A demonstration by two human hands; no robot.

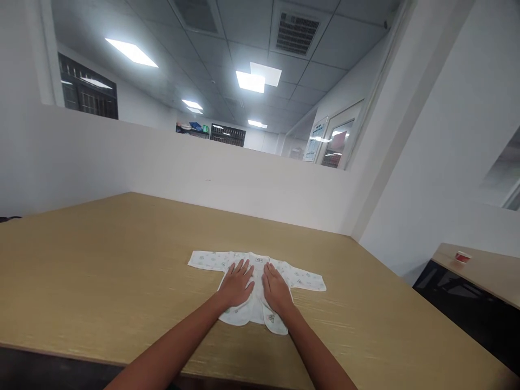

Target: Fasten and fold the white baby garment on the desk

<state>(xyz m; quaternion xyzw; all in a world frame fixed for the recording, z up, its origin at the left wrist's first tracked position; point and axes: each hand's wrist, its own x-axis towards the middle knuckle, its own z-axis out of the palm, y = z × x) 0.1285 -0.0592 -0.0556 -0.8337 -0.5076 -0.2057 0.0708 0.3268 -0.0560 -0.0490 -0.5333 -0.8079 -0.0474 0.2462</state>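
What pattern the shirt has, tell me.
The shirt is white with small, scattered greyish prints; the head view shows it best.

Left hand (236, 285) and right hand (277, 288), both bare, with slender fingers (242, 270) and narrow wrists (221, 301); the forearms (177, 345), also bare, widen toward the lower edge of the view

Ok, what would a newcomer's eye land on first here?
The small white printed garment spread on the tan table, with the left fingers and right fingers flat on its front. Then the bright ceiling lights beyond the wall, and the red-and-white cup far right.
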